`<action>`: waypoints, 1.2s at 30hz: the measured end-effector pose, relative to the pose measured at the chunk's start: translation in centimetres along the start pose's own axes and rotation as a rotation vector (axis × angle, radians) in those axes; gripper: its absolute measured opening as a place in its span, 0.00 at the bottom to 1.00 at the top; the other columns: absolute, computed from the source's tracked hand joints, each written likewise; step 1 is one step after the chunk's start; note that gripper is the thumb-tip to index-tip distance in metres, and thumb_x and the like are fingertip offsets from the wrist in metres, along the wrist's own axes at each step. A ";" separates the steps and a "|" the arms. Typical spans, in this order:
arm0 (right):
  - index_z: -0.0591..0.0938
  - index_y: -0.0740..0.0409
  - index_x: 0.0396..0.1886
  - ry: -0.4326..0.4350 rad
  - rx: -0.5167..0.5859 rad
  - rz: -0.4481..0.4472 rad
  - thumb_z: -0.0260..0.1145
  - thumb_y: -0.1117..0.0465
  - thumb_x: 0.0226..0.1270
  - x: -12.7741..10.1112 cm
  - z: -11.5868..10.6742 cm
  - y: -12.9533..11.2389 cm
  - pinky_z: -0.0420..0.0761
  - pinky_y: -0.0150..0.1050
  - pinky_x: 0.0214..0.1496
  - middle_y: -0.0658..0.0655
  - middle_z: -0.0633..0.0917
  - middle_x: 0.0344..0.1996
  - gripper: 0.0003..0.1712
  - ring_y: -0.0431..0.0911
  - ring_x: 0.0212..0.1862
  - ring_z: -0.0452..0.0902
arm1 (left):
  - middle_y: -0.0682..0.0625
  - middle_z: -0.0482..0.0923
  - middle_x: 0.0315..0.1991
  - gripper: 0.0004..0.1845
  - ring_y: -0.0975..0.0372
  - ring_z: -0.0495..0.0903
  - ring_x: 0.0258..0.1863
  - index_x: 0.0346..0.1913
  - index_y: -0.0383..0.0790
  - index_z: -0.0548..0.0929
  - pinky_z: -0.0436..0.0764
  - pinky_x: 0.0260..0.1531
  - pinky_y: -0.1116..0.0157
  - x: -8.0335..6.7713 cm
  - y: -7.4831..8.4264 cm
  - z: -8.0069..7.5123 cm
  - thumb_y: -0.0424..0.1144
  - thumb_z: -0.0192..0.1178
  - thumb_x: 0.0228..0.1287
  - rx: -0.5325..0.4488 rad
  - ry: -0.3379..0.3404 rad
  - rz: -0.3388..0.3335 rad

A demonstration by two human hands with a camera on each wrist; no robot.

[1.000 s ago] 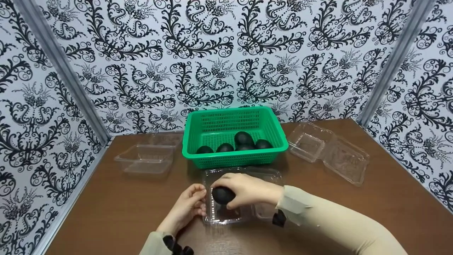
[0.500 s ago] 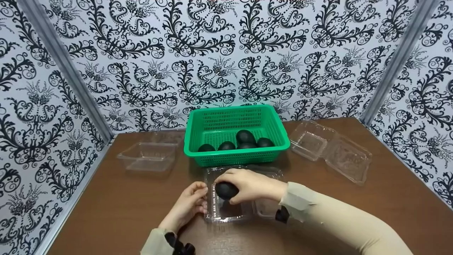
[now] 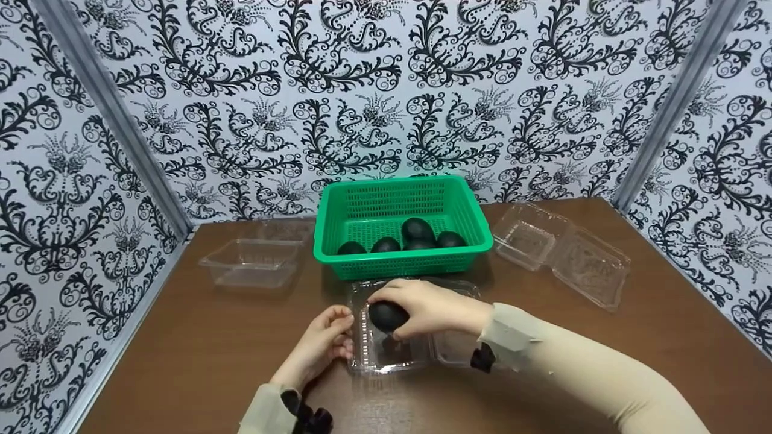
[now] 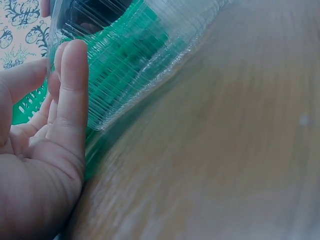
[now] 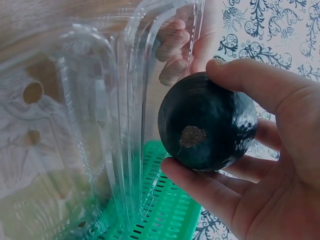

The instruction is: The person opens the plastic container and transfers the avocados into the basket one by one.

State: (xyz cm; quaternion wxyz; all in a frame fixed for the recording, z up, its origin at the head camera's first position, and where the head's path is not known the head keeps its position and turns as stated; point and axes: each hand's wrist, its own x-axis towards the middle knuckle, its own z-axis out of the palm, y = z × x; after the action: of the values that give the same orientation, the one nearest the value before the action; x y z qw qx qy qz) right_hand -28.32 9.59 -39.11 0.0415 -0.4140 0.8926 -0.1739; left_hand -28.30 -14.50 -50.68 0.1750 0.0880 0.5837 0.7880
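Observation:
My right hand (image 3: 431, 310) grips a dark, rounded avocado (image 5: 207, 122) with a brown stem scar on its end. It holds the fruit over the left half of an open clear plastic clamshell container (image 3: 386, 366). Whether the avocado touches the container's floor, I cannot tell. At the container's left side, my left hand (image 3: 322, 340) pinches its rim between thumb and fingers; the left wrist view shows the clear ribbed wall (image 4: 130, 75) beside those fingers. The container's other half lies partly under my right wrist.
Behind the container stands a green basket (image 3: 404, 259) with several dark avocados (image 3: 417, 230) inside. A clear plastic tub (image 3: 250, 265) sits at left, another clear container (image 3: 286, 230) behind it. An open clamshell (image 3: 588, 265) lies at right. Patterned walls enclose the table's back and sides.
My right hand, with the avocado, has shifted slightly up and to the right over the container. The left hand keeps its place at the rim.

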 end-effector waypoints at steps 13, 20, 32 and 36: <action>0.75 0.45 0.63 0.017 0.008 0.015 0.74 0.57 0.48 -0.4 -0.6 0.1 0.78 0.40 0.50 0.50 0.77 0.55 0.38 0.43 0.51 0.74 | 0.48 0.72 0.30 0.08 0.65 0.74 0.17 0.46 0.37 0.68 0.79 0.18 0.71 0.1 0.0 0.0 0.33 0.55 0.70 -0.003 0.007 0.003; 0.75 0.49 0.63 0.041 0.008 -0.021 0.72 0.59 0.49 -0.4 -1.2 0.3 0.78 0.39 0.53 0.51 0.77 0.57 0.37 0.42 0.54 0.73 | 0.48 0.71 0.31 0.09 0.64 0.74 0.18 0.47 0.37 0.68 0.79 0.18 0.70 -0.1 0.1 -0.1 0.33 0.56 0.69 0.005 0.005 0.004; 0.75 0.48 0.63 0.087 -0.027 -0.032 0.74 0.58 0.50 -0.5 -3.2 0.8 0.75 0.42 0.58 0.50 0.77 0.57 0.37 0.43 0.58 0.72 | 0.48 0.69 0.31 0.09 0.65 0.74 0.18 0.46 0.37 0.68 0.80 0.18 0.70 -0.2 0.1 0.0 0.35 0.55 0.71 -0.001 -0.019 0.017; 0.74 0.47 0.64 0.086 -0.037 -0.004 0.74 0.55 0.50 -0.5 -4.1 0.7 0.76 0.43 0.58 0.50 0.76 0.59 0.38 0.44 0.58 0.71 | 0.48 0.70 0.31 0.08 0.64 0.74 0.18 0.47 0.37 0.68 0.80 0.18 0.70 -0.1 0.1 0.1 0.34 0.54 0.71 -0.007 -0.027 0.019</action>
State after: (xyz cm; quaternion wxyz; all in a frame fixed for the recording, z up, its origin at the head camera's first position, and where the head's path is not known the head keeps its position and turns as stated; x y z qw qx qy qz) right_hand -29.36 11.55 -35.54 -0.0048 -0.4085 0.8958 -0.1750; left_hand -28.19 -14.50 -50.58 0.1756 0.1036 0.5776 0.7904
